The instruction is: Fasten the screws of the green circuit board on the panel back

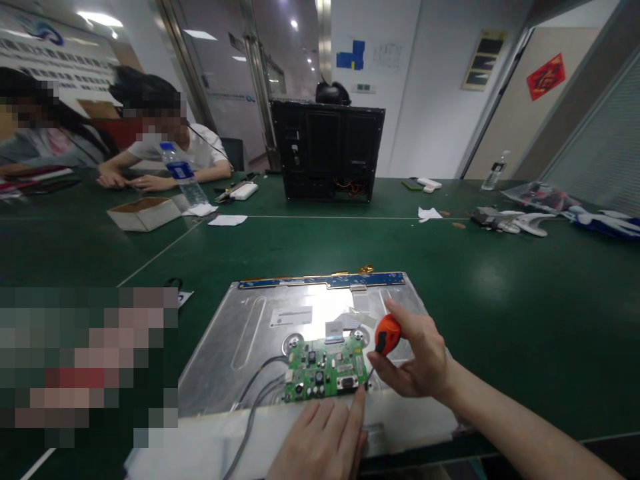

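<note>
My right hand (417, 350) grips the orange-and-black handle of a screwdriver (388, 335). The thin shaft runs down to the lower right corner of a green circuit board (327, 367); whether the tip sits in a screw is too small to tell. My left hand (327, 433) lies with its fingers stretched out at the board's near edge, the index fingertip close to that same corner. Beneath the board is a silver metal panel (227, 333), with a blue strip board (320, 281) along its far edge. Grey cables (256, 407) leave the board's left side, and a flat ribbon cable (334, 331) its top.
White foam (185, 443) lies under the panel's near side. Across the green table (500, 300) stand a black monitor housing (330, 150), a cardboard box (145, 213), a water bottle (183, 173) and gloves (515, 220). Two people sit at the far left. Pixelation covers the near left.
</note>
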The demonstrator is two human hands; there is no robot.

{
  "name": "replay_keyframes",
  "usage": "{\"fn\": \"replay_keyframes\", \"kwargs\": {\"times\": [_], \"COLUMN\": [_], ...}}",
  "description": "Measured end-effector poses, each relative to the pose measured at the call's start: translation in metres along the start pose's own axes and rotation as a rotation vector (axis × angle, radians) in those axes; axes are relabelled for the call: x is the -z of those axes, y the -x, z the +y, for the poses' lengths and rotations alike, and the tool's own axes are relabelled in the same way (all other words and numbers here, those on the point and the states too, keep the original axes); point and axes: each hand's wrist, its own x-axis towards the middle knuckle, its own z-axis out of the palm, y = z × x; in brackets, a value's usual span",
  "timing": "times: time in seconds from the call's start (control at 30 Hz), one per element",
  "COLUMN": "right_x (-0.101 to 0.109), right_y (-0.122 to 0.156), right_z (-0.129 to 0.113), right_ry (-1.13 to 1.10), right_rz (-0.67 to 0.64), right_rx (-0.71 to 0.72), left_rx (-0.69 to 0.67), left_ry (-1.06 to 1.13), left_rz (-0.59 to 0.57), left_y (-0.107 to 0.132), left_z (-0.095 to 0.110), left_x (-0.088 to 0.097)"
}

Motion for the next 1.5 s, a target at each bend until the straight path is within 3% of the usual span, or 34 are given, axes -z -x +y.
{"fn": "replay_keyframes", "kwargs": {"times": [0.67,1.0,1.37,1.5], "right_x": [0.0025,0.0001,0.0011,0.0012], "right_y": [0.002,0.0031,0.003,0.0057], "right_z": [-0.0006,0.0026,-0.0028,0.0], "right_ry": [0.023,-0.176,-0.007,-0.071], "right_rz": [-0.043,-0.017,-0.028,-0.026], "right_rx": [-0.007,0.02,0.01,-0.005], "left_rx": [0.011,0.017,0.037,0.046], "left_ry": [0.038,0.044,0.065,0.078], "left_rz": [-0.012,-0.032,-0.073,-0.078], "left_y": [-0.0013,-0.0013,-0.0002,-0.0002], "left_z": [-0.0001,0.0007,0.0024,0.0033], "left_x": [0.0028,0.0057,0.0071,0.0068]}}
